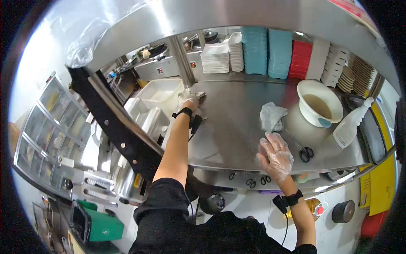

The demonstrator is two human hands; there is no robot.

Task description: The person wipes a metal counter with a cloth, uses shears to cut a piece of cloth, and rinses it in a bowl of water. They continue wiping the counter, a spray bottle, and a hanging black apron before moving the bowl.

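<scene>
My left hand (189, 100), in a clear plastic glove, presses a greyish cloth (200, 111) against the steel counter (228, 127) at the foot of the metal post. Its fingers are partly hidden by the glove and the cloth. My right hand (277, 155), also gloved, hovers over or rests on the counter's front edge with its fingers spread; it holds nothing. Just beyond its fingertips lies a crumpled clear plastic bag (272, 117). To its right are black-handled scissors (305, 153). A white bowl (303, 89) of cloudy brownish liquid stands further back.
A white spray bottle (347, 130) lies tilted at the right. Stacked teal trays (255, 51), red trays (300, 59) and white dishes (215, 59) line the back. A steel post (179, 59) rises at left. Overhead runs a steel shelf (237, 15). Several scissors (251, 182) are below.
</scene>
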